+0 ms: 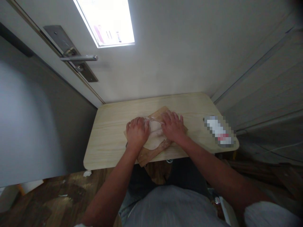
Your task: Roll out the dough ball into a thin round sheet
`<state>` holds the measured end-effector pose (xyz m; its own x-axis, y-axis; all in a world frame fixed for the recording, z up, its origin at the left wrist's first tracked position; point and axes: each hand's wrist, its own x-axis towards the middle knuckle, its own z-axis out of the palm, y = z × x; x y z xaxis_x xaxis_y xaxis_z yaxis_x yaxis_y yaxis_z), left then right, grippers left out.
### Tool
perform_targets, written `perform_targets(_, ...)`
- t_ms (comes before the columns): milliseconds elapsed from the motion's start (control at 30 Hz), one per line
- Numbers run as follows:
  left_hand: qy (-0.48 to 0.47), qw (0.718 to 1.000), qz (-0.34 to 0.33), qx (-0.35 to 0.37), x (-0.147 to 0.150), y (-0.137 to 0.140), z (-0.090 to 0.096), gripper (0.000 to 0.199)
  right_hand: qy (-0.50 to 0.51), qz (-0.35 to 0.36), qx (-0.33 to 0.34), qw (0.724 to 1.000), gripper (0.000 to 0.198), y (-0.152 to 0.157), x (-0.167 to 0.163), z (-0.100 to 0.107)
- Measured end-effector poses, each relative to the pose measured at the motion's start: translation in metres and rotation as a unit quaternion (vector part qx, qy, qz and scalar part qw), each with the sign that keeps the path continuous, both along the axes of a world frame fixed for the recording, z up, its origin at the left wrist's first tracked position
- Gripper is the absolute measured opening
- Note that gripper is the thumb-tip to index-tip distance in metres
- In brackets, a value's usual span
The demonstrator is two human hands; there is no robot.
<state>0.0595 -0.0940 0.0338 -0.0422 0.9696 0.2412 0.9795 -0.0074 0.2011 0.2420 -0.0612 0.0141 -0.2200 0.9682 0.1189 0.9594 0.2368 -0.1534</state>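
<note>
A flattened sheet of pale dough [152,143] lies on a wooden board [147,156], which is set at an angle on the table. Across the dough, between my hands, runs a pale raised band; I cannot tell whether it is a fold of the dough. My left hand [138,130] rests palm down on the left side of the dough, fingers curled over it. On the right side, my right hand [174,126] bends its fingers over the dough in the same way. Whitish flour or dough clings to the fingers, and both palms are hidden.
The board rests on a small light wood table [104,138] with rounded corners. A phone-sized item, blurred out [219,130], lies near its right edge. Behind stands a door with a metal handle [80,58] and a bright window [111,22]. Paper scraps [87,173] lie on the floor.
</note>
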Motion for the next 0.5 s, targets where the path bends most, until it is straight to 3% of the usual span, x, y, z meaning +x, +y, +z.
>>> perform_targets(500, 0.057, 0.995, 0.027, -0.079, -0.001, 0.02, 0.003, 0.055, -0.005, 0.034, -0.019, 0.999, 0.048, 0.021, -0.005, 0.006)
